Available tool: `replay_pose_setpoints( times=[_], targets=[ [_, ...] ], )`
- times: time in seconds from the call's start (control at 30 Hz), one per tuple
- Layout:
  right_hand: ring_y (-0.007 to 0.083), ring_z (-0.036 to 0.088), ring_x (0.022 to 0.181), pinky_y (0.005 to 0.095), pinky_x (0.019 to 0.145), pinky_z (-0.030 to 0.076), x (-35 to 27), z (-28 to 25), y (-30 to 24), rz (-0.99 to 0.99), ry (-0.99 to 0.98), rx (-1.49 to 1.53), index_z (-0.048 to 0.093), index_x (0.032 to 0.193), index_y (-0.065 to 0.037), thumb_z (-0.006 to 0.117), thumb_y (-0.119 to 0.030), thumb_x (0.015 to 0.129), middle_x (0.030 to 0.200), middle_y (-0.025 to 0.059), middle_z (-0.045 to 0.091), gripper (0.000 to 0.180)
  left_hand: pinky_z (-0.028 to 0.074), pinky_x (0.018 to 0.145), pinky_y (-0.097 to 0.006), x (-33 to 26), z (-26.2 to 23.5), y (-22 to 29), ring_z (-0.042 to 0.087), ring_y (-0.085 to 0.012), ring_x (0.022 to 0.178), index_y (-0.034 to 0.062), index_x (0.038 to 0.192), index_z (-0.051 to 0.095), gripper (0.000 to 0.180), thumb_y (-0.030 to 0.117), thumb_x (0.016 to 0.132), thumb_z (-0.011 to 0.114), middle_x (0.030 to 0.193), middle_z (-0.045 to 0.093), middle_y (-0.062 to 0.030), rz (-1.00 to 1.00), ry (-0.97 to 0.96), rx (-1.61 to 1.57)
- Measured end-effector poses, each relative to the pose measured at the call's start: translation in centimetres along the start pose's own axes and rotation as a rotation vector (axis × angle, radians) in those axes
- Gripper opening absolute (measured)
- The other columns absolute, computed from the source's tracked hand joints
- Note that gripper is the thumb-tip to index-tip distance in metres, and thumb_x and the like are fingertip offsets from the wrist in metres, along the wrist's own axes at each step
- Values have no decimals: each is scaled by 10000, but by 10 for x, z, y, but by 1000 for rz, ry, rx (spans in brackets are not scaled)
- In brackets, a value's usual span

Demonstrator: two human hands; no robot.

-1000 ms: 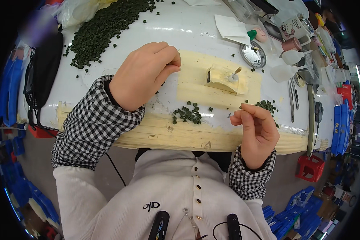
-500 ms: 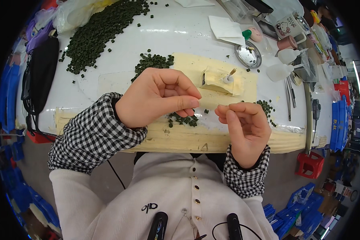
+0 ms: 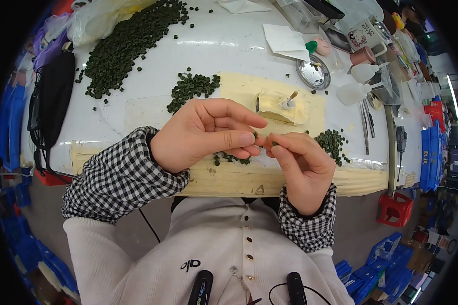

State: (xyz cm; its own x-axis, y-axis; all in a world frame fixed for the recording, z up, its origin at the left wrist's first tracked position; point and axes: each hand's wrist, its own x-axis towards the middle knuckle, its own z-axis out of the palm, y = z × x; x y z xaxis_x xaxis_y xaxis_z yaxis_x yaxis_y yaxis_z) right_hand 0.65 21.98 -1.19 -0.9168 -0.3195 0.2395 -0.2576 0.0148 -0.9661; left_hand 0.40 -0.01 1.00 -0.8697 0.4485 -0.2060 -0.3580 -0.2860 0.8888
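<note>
Over the table's near edge, my two hands meet almost fingertip to fingertip. My left hand (image 3: 206,136) is closed, with a small dark green piece (image 3: 255,135) showing at the thumb and fingertips. Another tiny dark green piece (image 3: 275,144) sits in the thumb-and-finger pinch of my right hand (image 3: 308,165). Just behind the left hand lies a small heap of dark green ring-like pieces (image 3: 193,89), and a smaller heap (image 3: 331,145) is right of the right hand. More pieces (image 3: 231,158) lie partly hidden under the left hand.
A yellow-taped block (image 3: 280,109) with an upright stick stands beyond my hands. The large green heap (image 3: 132,46) spreads at the far left, near a black pouch (image 3: 51,101). A round metal dish (image 3: 313,73), white squeeze bottles (image 3: 353,93) and tweezers (image 3: 365,127) lie right.
My right hand has moved left and its fingertips now almost touch the left hand's. The left hand has dropped slightly nearer and right. Green pieces now show at both sets of fingertips.
</note>
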Motion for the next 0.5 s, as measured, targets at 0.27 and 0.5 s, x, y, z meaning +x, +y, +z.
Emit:
replay_pose_setpoints(
  times=[0.27,0.5],
  targets=[
    [143,640,885,253,790,527,0,4,0,67,-21,123,667,1015,50,660,60,848,957,103,645,168,575,770,-274,1,-5,-8,693,-195,881,-25,1045,625,152,-20,893,621,972,693,-152,60,-26,-3],
    [141,649,884,256,802,541,0,9,2,106,19,147,639,997,56,642,66,858,973,111,628,140,570,805,-284,-1,-1,-10,688,-192,899,-43,1036,631,158,-44,879,630,984,692,-159,105,-24,13]
  ],
)
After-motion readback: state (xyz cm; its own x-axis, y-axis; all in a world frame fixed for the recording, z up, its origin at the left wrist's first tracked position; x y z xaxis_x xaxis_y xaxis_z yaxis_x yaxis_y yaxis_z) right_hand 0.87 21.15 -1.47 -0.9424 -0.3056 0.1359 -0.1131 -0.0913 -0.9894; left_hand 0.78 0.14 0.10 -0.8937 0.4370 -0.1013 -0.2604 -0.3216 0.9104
